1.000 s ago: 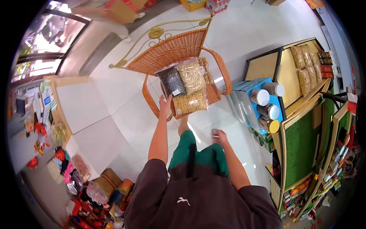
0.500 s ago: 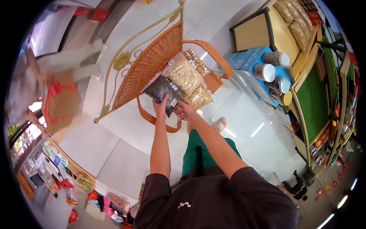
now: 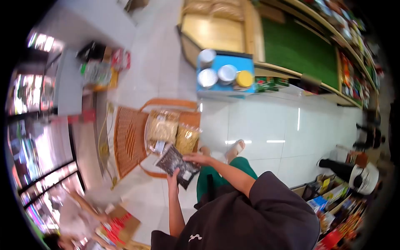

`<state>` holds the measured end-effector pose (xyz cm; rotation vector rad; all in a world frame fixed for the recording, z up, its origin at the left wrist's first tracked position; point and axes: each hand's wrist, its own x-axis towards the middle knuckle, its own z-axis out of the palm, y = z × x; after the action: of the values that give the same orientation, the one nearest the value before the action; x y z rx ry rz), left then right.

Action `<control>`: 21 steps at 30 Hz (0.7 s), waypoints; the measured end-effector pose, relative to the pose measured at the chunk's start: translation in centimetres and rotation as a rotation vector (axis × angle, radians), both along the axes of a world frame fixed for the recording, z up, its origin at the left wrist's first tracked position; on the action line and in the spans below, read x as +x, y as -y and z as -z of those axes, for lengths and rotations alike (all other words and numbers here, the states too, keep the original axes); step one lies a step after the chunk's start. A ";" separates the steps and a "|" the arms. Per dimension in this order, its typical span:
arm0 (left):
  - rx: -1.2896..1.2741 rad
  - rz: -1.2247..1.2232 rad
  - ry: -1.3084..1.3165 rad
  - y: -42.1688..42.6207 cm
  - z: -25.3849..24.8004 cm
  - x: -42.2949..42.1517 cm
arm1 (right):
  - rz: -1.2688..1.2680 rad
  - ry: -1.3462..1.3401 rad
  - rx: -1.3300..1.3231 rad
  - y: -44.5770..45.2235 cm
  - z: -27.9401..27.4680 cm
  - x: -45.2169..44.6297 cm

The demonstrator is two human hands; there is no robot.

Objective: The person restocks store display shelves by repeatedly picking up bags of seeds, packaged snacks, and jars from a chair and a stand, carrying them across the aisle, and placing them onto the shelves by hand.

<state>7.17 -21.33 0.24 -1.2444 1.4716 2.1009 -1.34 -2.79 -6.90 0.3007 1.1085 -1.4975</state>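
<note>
Looking down from the head view, one sees a clear dark-filled bag held at a slant in front of the knees, beside the near side of a wicker chair. The left hand holds the bag's lower edge, thumb laid on the upper face and the other fingers mostly hidden, so it seems to bear most of the weight. The right hand touches the opposite edge with its fingers fairly straight; whether its thumb closes underneath, I cannot tell. A pouch this soft would probably sag between two edge holds, so spreading the hidden left fingers under the contents and keeping the right hand light should steady it; pinching hard on one spot could strain the film. Keeping it clear of the pale bag and the golden bag on the chair seems wise, as slick plastic may drag or snag. The white label shows near the lower corner, too small to read; keeping fingers off it would leave it visible.
</note>
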 end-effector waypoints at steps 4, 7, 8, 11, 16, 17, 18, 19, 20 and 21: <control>-0.045 0.332 -0.051 -7.9 -0.9 -1.2 | 0.378 -0.153 -0.131 -6.8 -4.1 3.3; 0.101 0.435 -0.070 -15.7 -1.1 -3.4 | 0.665 -0.315 0.043 -13.8 -5.0 4.9; 0.151 0.460 -0.069 -19.1 -1.8 -4.0 | 0.743 -0.322 0.158 -16.7 -5.8 5.4; 0.143 0.758 -0.140 -30.4 -3.9 -5.8 | 0.982 -0.385 0.390 -26.6 -7.3 7.7; 0.131 1.262 -0.328 -47.9 -4.9 -5.6 | 1.521 -0.419 0.566 -40.5 -12.5 14.1; 0.149 1.365 -0.360 -51.0 -5.8 -5.3 | 1.566 -0.429 0.589 -42.5 -12.7 15.3; 0.165 1.408 -0.372 -53.8 -7.3 -4.7 | 1.696 -0.426 0.598 -44.0 -12.7 16.5; 0.152 1.469 -0.417 -56.5 -8.9 -4.2 | 1.822 -0.411 0.601 -45.5 -12.7 17.3; 0.139 1.530 -0.465 -58.6 -9.9 -3.7 | 1.863 -0.404 0.615 -46.9 -13.1 18.1; 0.126 1.597 -0.466 -60.2 -10.3 -3.4 | 1.906 -0.437 0.641 -48.0 -14.3 18.7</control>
<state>3.72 38.83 10.52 0.5508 1.5225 1.2042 17.37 45.16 7.36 1.9498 1.6990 -2.7978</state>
